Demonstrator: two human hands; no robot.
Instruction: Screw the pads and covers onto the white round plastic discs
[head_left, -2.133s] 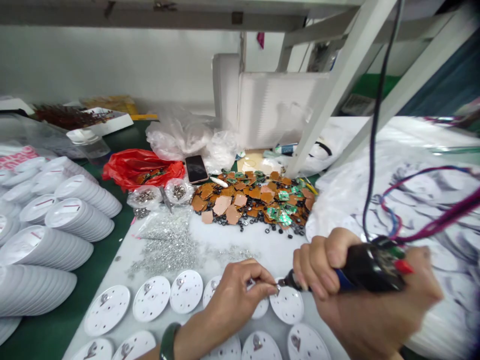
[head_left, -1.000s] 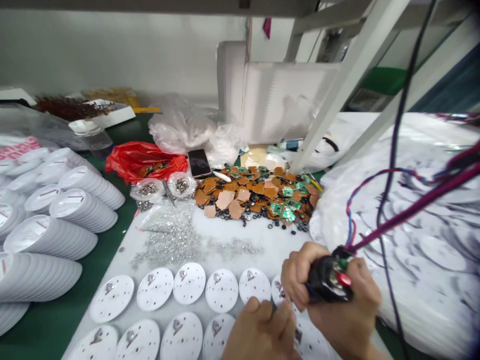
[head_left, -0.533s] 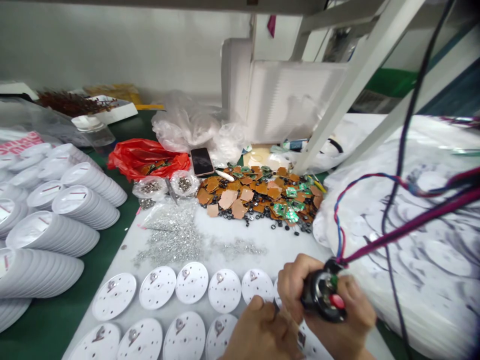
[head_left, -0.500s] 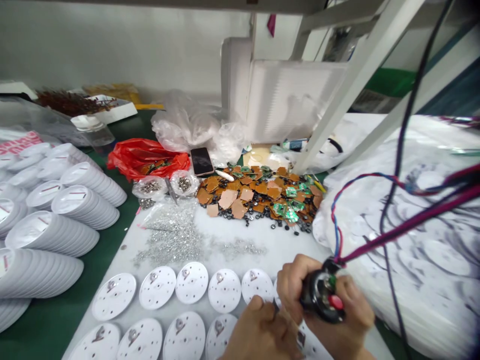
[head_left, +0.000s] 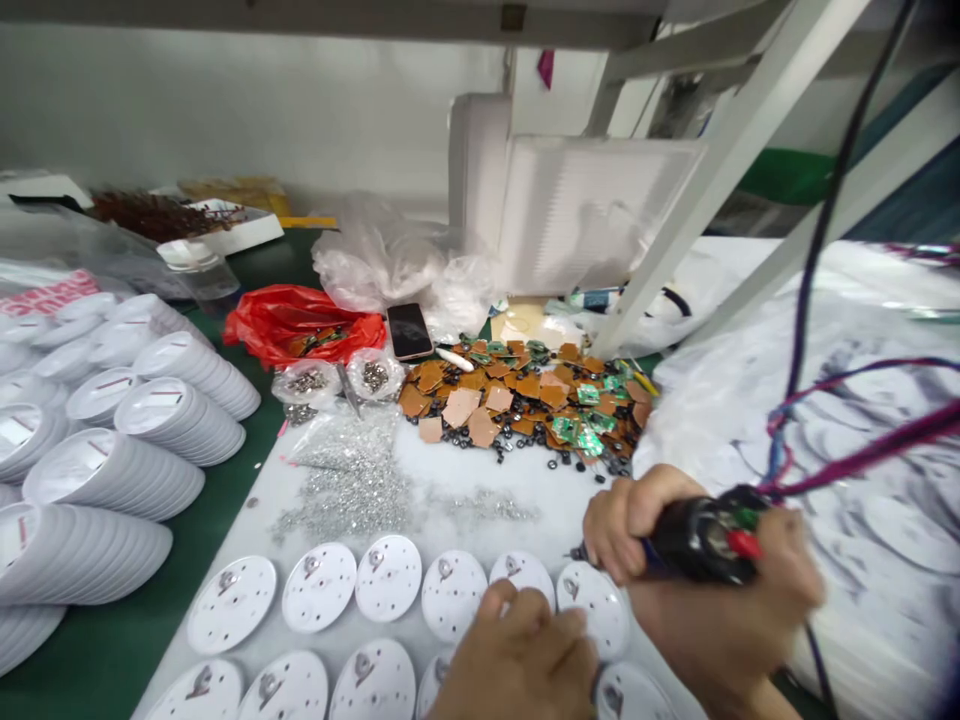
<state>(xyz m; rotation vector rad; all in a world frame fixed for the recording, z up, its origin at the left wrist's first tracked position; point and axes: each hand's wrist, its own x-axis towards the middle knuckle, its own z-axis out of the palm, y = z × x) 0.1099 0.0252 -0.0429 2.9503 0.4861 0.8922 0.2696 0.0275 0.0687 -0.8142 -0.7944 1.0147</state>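
My right hand [head_left: 780, 570] is wrapped round a black electric screwdriver [head_left: 701, 540] with a red button. The tool lies nearly level, its tip pointing left above the white discs. My left hand [head_left: 517, 655] is at the bottom centre, back up, with its fingers bent together over the discs; their tips and anything between them are hidden. White round discs with holes and a small metal clip stand in rows, such as one disc [head_left: 592, 605] between my hands and another [head_left: 388, 578] further left. Loose small silvery parts [head_left: 352, 495] are spread behind them.
Brown and green circuit boards [head_left: 525, 395] lie heaped with small black parts. Stacked white cups [head_left: 112, 475] fill the left. A red bag [head_left: 300, 325], a phone [head_left: 409, 331] and tweezers [head_left: 349, 390] are behind. A plastic bag [head_left: 847, 480] and hanging cables are at right.
My right hand has lifted the screwdriver up and to the right, away from my left hand, and turned it nearer level. The view has shifted slightly.
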